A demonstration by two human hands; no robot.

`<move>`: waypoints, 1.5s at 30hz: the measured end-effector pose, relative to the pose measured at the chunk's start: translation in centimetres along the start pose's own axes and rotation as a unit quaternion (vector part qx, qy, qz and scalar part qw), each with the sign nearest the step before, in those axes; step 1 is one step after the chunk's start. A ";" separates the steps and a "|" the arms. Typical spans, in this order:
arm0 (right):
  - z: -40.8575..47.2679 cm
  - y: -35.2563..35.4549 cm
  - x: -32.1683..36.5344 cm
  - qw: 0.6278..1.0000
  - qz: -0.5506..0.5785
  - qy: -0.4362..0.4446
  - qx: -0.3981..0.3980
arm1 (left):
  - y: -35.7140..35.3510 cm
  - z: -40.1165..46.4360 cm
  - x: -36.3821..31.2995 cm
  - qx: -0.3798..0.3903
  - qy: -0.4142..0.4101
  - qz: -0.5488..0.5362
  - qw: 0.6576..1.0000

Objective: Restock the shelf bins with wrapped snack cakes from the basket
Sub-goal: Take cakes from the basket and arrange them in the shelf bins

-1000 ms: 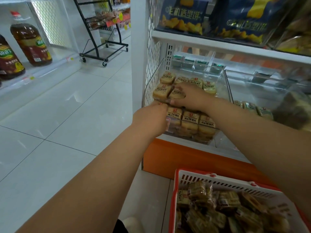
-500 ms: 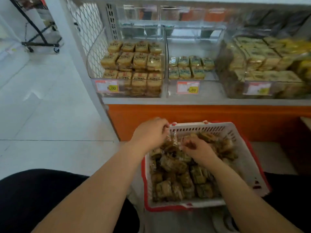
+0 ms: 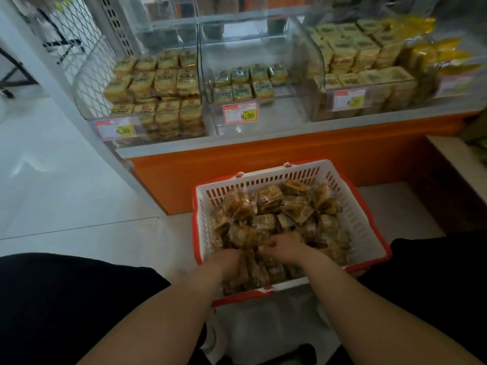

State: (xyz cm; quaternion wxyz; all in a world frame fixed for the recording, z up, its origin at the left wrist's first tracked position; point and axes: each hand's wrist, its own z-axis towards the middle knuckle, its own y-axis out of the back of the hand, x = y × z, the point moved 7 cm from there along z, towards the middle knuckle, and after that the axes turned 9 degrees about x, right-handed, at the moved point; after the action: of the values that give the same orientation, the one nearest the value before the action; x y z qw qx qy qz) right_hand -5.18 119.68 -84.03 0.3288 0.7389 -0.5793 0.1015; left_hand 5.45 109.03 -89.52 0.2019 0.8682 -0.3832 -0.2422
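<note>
Both hands (image 3: 263,252) buried among snack cakes (image 3: 271,206); near end of basket (image 3: 369,227).

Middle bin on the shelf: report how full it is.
Mostly empty. The middle bin holds only low rows of wrapped cakes at its back, clear floor showing in front; the left bin is stacked high.

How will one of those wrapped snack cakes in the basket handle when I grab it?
Probably light and a little squashy: the wrapped snack cakes are small blocks in thin, glossy, crinkled film, so they may slip in the fingers. They lie heaped loosely in the basket, so neighbours will likely shift. Being flat-sided, they should stack rather than roll.
</note>
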 end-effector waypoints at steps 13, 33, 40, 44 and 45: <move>-0.1 0.8 1.4 0.965 0.261 0.000 0.030 | 8.8 -4.4 -0.7 -0.040 -0.052 -0.092 0.994; -7.5 12.2 21.9 0.913 0.307 0.234 -0.132 | 28.6 -23.0 -1.7 -0.263 -0.175 -0.097 0.944; -8.6 19.0 34.8 0.918 0.055 0.321 -0.227 | 36.3 -26.7 6.1 -0.376 -0.182 -0.305 0.856; -5.3 20.1 38.9 0.900 -0.264 0.255 -0.236 | 37.9 -22.5 9.6 -0.472 -0.058 -0.251 0.843; -4.2 19.9 39.0 0.882 -0.354 0.219 -0.218 | 38.1 -21.6 10.0 -0.478 -0.035 -0.234 0.846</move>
State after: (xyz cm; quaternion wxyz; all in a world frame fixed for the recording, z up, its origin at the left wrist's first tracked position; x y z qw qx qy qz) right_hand -10.55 89.18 -52.75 0.6145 0.7633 -0.1993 0.0087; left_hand 2.15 81.10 -54.47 0.5161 0.7189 -0.0119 -0.4654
